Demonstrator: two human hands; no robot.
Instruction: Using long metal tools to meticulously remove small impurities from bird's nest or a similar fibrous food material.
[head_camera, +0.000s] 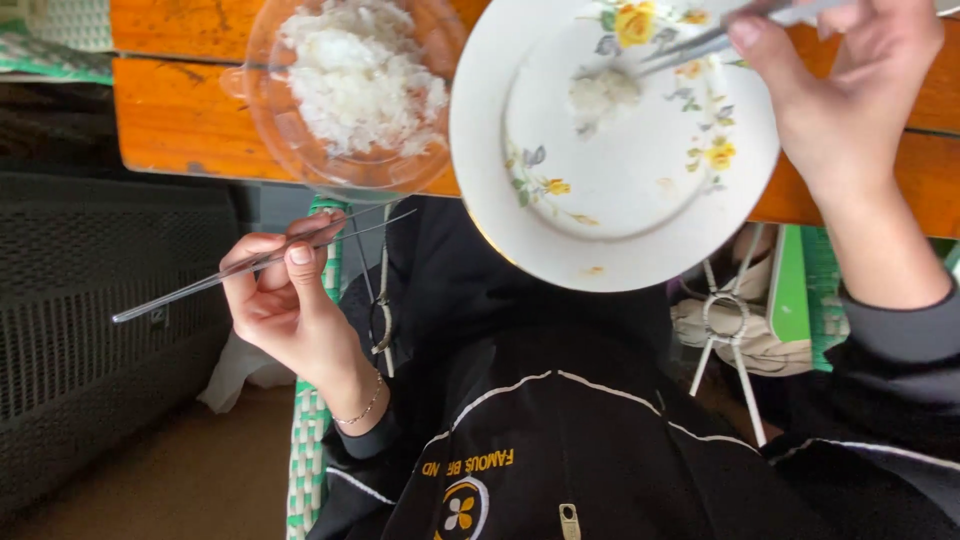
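Fingers of the right hand (850, 100) pinch slim metal chopsticks (700, 42), tips at a small white rice clump (603, 95) on the white floral plate (610, 230), while the left hand (285, 300) pinches a second metal pair (250, 265) below the clear glass rice bowl (260, 110), so picking at the clump seems underway and lifting it calls for a steady squeeze.

Glass bowl (355, 90) of rice (360, 65) at the table (170, 115) near edge; plate (610, 150) just right of it, overhanging that edge.

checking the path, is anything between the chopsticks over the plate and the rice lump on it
Nothing visible: the right hand holds metal chopsticks whose tips reach the rice lump on the flowered plate, with only bare plate around it.
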